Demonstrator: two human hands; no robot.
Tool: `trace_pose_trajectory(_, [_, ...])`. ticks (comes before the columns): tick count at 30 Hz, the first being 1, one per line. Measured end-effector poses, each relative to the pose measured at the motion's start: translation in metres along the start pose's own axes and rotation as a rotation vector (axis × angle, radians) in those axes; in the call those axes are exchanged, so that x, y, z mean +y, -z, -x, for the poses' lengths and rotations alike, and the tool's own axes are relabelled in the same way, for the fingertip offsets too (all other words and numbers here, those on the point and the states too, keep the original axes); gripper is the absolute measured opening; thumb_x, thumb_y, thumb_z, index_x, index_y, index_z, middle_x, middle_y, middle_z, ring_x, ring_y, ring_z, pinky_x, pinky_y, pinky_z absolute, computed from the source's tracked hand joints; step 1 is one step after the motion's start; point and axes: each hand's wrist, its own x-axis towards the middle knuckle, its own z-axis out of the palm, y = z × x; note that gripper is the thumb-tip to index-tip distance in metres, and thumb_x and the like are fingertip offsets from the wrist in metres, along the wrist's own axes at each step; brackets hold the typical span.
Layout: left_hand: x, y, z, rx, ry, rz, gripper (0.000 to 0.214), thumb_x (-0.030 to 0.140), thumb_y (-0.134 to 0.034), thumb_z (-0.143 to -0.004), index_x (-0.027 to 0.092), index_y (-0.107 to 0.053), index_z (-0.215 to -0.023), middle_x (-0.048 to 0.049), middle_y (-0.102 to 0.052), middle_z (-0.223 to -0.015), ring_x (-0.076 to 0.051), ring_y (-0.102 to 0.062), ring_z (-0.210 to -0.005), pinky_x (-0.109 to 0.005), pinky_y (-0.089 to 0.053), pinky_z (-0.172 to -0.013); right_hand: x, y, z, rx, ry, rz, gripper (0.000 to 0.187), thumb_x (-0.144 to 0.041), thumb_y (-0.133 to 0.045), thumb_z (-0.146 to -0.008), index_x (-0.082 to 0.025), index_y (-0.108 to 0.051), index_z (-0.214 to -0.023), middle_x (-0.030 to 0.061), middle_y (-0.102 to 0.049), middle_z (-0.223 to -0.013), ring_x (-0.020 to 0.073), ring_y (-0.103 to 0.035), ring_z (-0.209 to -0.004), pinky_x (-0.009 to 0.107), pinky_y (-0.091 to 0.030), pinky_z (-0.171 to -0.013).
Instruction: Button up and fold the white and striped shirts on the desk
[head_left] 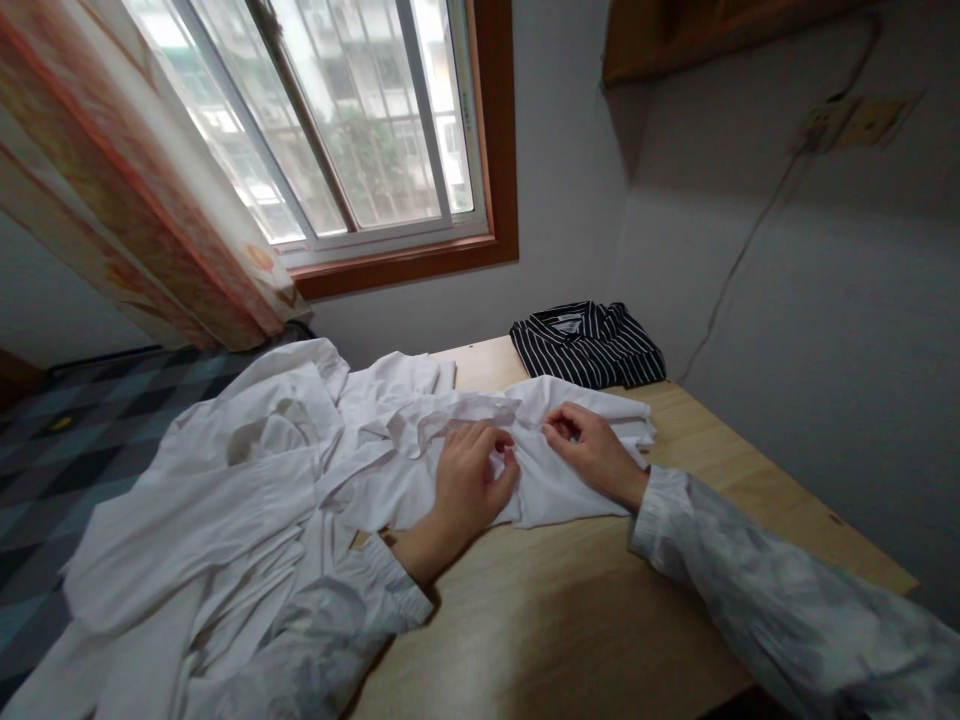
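A crumpled white shirt [247,500] lies spread over the left half of the wooden table [570,620], part of it hanging off the left edge. My left hand [472,478] rests on the shirt's cloth near the table's middle, fingers curled and pinching a fold. My right hand [592,448] sits close beside it on the same white cloth, fingers bent and pinching the fabric. Both wrists wear pale sleeves.
A folded black shirt with white stripes [589,343] lies at the table's far corner against the wall. A window [337,120] with a patterned curtain [127,200] is behind. A cable [742,250] runs down the right wall. Dark tiled floor [67,440] lies left.
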Motion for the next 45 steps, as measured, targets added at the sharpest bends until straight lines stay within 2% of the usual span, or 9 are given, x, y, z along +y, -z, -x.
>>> trace_pose_trajectory(2, [0.004, -0.002, 0.001, -0.077, -0.021, 0.039, 0.002, 0.024, -0.067, -0.094, 0.024, -0.068, -0.092, -0.0024, -0.072, -0.084, -0.022, -0.065, -0.084, -0.038, -0.046, -0.086, -0.005, -0.007, 0.003, -0.005, -0.004, -0.029, 0.015, -0.034, -0.065, -0.100, -0.022, -0.069, -0.091, 0.0016, -0.066, -0.082, 0.0188, -0.058, -0.075, 0.032, -0.046, -0.070])
trace_pose_trajectory(4, [0.006, -0.004, 0.002, -0.120, 0.021, 0.068, 0.013, 0.031, -0.068, -0.097, 0.023, -0.068, -0.086, -0.0015, -0.072, -0.080, -0.020, -0.065, -0.076, -0.036, -0.045, -0.080, -0.008, -0.013, 0.006, -0.040, -0.014, -0.074, 0.016, -0.036, -0.065, -0.100, -0.022, -0.070, -0.093, 0.0023, -0.068, -0.084, 0.0195, -0.060, -0.078, 0.033, -0.048, -0.072])
trace_pose_trajectory(7, [0.003, -0.008, 0.001, -0.129, 0.101, 0.074, 0.029, 0.039, -0.067, -0.099, 0.022, -0.064, -0.075, -0.0021, -0.071, -0.074, -0.018, -0.062, -0.068, -0.032, -0.043, -0.070, -0.008, -0.019, 0.010, -0.097, -0.054, -0.174, 0.019, -0.040, -0.067, -0.101, -0.022, -0.073, -0.097, 0.0043, -0.074, -0.092, 0.0213, -0.067, -0.084, 0.035, -0.054, -0.079])
trace_pose_trajectory(10, [-0.001, -0.010, 0.001, -0.127, 0.137, 0.079, 0.029, 0.034, -0.067, -0.096, 0.022, -0.062, -0.071, -0.0014, -0.068, -0.069, -0.016, -0.058, -0.063, -0.031, -0.039, -0.065, -0.004, -0.020, 0.011, -0.118, -0.093, -0.224, 0.021, -0.042, -0.070, -0.100, -0.022, -0.075, -0.098, 0.0054, -0.078, -0.097, 0.0229, -0.072, -0.090, 0.037, -0.057, -0.085])
trace_pose_trajectory(16, [-0.002, -0.008, 0.001, -0.140, 0.180, 0.154, 0.026, 0.028, -0.065, -0.093, 0.022, -0.057, -0.069, 0.0015, -0.060, -0.065, -0.015, -0.053, -0.061, -0.029, -0.036, -0.063, -0.001, -0.016, 0.009, -0.170, -0.085, -0.235, 0.023, -0.044, -0.068, -0.101, -0.022, -0.074, -0.099, 0.0051, -0.076, -0.095, 0.0228, -0.070, -0.089, 0.036, -0.056, -0.083])
trace_pose_trajectory(25, [-0.004, -0.008, 0.000, -0.158, 0.077, 0.172, 0.027, 0.024, -0.062, -0.096, 0.022, -0.052, -0.072, 0.0009, -0.059, -0.073, -0.016, -0.053, -0.070, -0.031, -0.038, -0.070, 0.001, -0.014, 0.008, -0.230, -0.139, -0.338, 0.028, -0.049, -0.068, -0.100, -0.021, -0.071, -0.097, 0.0035, -0.072, -0.092, 0.0210, -0.066, -0.086, 0.033, -0.054, -0.079])
trace_pose_trajectory(33, [-0.007, -0.007, 0.000, -0.190, 0.009, 0.192, 0.030, 0.020, -0.061, -0.097, 0.022, -0.048, -0.070, 0.0013, -0.056, -0.071, -0.016, -0.052, -0.070, -0.033, -0.038, -0.074, -0.003, -0.014, 0.012, -0.169, -0.061, -0.171, 0.021, -0.041, -0.066, -0.102, -0.021, -0.071, -0.097, 0.0019, -0.068, -0.086, 0.0188, -0.061, -0.080, 0.031, -0.048, -0.073])
trace_pose_trajectory(39, [-0.006, -0.009, 0.001, -0.217, -0.076, 0.277, 0.021, 0.012, -0.059, -0.090, 0.021, -0.053, -0.073, 0.0003, -0.060, -0.077, -0.017, -0.055, -0.075, -0.034, -0.041, -0.080, -0.007, -0.012, 0.009, -0.119, -0.005, -0.078, 0.023, -0.041, -0.064, -0.104, -0.021, -0.069, -0.094, 0.0010, -0.065, -0.083, 0.0177, -0.059, -0.075, 0.031, -0.046, -0.069])
trace_pose_trajectory(45, [-0.008, -0.007, -0.002, -0.064, 0.119, 0.461, 0.016, 0.012, -0.051, -0.088, 0.021, -0.057, -0.076, -0.0029, -0.061, -0.085, -0.020, -0.056, -0.083, -0.033, -0.042, -0.076, -0.007, 0.006, 0.002, 0.052, -0.077, -0.078, 0.027, -0.048, -0.065, -0.103, -0.022, -0.070, -0.097, 0.0019, -0.069, -0.080, 0.0186, -0.062, -0.070, 0.032, -0.049, -0.067])
